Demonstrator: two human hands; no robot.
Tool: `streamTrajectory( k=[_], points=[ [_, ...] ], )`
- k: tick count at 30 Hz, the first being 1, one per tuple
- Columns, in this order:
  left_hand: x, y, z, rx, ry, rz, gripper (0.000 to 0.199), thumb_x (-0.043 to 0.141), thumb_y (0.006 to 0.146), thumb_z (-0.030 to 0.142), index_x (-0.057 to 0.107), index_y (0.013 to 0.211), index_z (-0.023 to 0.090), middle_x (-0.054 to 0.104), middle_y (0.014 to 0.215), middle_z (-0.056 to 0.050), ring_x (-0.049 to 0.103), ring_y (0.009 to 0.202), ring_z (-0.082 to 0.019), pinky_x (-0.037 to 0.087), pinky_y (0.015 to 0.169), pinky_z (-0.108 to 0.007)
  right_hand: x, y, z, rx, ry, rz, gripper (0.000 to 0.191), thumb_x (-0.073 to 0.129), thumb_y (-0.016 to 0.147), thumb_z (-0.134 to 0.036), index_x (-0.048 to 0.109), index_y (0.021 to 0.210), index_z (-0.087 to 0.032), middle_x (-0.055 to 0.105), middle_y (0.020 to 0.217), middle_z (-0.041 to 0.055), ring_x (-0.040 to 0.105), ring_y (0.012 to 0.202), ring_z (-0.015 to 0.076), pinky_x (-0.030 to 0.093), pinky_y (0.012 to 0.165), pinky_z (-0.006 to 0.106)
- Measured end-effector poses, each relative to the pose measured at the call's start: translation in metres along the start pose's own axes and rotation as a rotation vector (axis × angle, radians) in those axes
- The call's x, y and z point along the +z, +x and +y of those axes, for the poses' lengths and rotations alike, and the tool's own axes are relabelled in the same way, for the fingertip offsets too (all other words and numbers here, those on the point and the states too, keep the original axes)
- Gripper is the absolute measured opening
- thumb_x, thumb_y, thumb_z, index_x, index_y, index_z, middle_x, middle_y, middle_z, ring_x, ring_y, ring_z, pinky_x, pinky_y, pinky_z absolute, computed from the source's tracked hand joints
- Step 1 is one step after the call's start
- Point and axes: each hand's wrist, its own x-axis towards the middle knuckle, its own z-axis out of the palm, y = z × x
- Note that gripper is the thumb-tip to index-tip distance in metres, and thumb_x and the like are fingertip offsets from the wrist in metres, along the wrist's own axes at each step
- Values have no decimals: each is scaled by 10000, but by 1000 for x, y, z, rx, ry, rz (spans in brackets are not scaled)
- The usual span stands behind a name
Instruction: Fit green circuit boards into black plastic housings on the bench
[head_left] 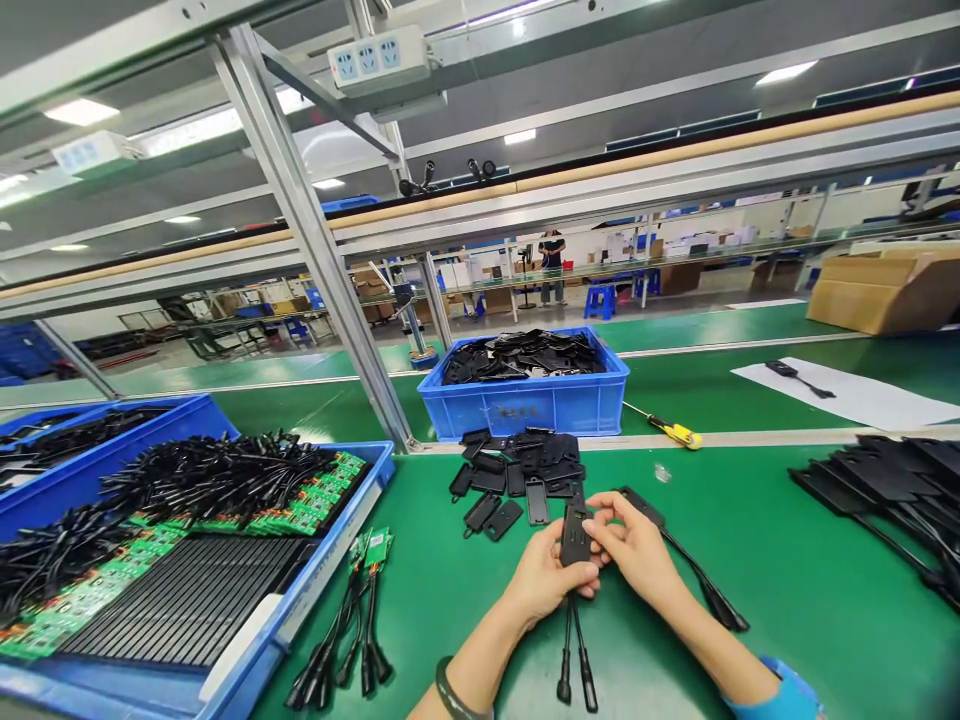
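Observation:
A flat black plastic case with two short cables trailing toward me is between my hands. My left hand grips its lower left side, thumb across the front. My right hand pinches its upper right edge, fingers bent. Just beyond lies a loose heap of black case halves. Behind my right hand another cabled black case rests on the green mat, its cable ends reaching right. Left of my hands lie several small green circuit boards with black leads.
A blue bin full of black parts stands behind the heap. At left, a blue tray holds rows of cabled circuit boards. A yellow screwdriver lies at the back, finished-looking cabled cases pile up right, and a metal post rises left of the bin.

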Motion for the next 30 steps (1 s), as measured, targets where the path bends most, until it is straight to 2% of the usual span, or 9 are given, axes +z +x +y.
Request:
streamTrajectory(
  k=[5, 8, 10, 14, 17, 19, 22, 26, 30],
  points=[
    [0, -1, 0, 8, 60, -18, 722, 745, 623, 286, 433, 1267, 187, 604, 882, -56, 638, 684, -145, 510, 604, -237, 0, 1, -5, 121, 43, -115, 449, 487, 774, -599, 549, 834, -158, 477, 534, -56, 448, 440, 84, 355, 435, 202],
    [2, -1, -1, -16, 70, -1, 661, 735, 623, 322, 479, 1208, 149, 616, 833, -71, 634, 638, -156, 509, 577, -254, 1, 2, 0, 114, 15, -112, 441, 478, 785, -591, 539, 721, -158, 426, 505, -66, 390, 430, 77, 308, 437, 208],
    [5, -1, -2, -26, 52, 23, 658, 735, 623, 340, 482, 1198, 143, 620, 845, -80, 626, 610, -151, 501, 562, -257, 3, 3, 3, 103, -50, -85, 448, 431, 807, -584, 557, 754, -157, 416, 507, -61, 391, 432, 93, 322, 441, 223],
    [7, 1, -5, 69, -45, 19, 801, 773, 597, 266, 396, 1300, 194, 608, 987, -86, 617, 767, -149, 487, 701, -254, 11, -3, 7, -92, -415, 24, 450, 444, 817, -475, 554, 1111, -153, 555, 817, 43, 557, 687, 177, 465, 647, 304],
    [6, 0, -8, 60, -73, -62, 1017, 802, 544, 212, 244, 1394, 241, 596, 1023, -77, 589, 797, -125, 449, 652, -200, 12, -7, 6, -201, -709, 37, 511, 424, 849, -367, 416, 1299, -124, 515, 1005, 104, 565, 860, 205, 473, 771, 321],
    [4, 0, -9, 24, -35, -100, 1109, 802, 538, 230, 137, 1425, 238, 578, 1087, -107, 583, 809, -125, 428, 608, -188, 8, -7, 5, -202, -888, 32, 474, 378, 871, -292, 418, 1294, -82, 519, 984, 123, 562, 874, 219, 473, 780, 328],
    [2, 1, -11, 14, 49, -76, 1164, 800, 524, 258, 76, 1435, 204, 449, 1292, -195, 553, 995, -191, 454, 675, -231, -6, -2, 2, -202, -1188, 78, 413, 436, 830, -205, 502, 1212, -62, 547, 951, 149, 549, 912, 267, 457, 805, 364],
    [-3, 3, -10, 5, 134, 19, 1118, 788, 522, 266, 139, 1428, 178, 380, 1341, -234, 534, 1063, -239, 471, 742, -291, -24, 4, 1, -200, -1442, 139, 422, 501, 791, -169, 516, 1196, -52, 565, 954, 179, 560, 849, 288, 464, 727, 381],
    [-6, 2, -12, 57, 222, 53, 955, 737, 574, 227, 252, 1395, 185, 447, 1282, -208, 577, 976, -213, 478, 717, -287, -32, 6, 8, -206, -1572, 223, 507, 557, 802, -310, 484, 1242, -70, 555, 1054, 217, 551, 903, 331, 470, 673, 391]
  ],
)
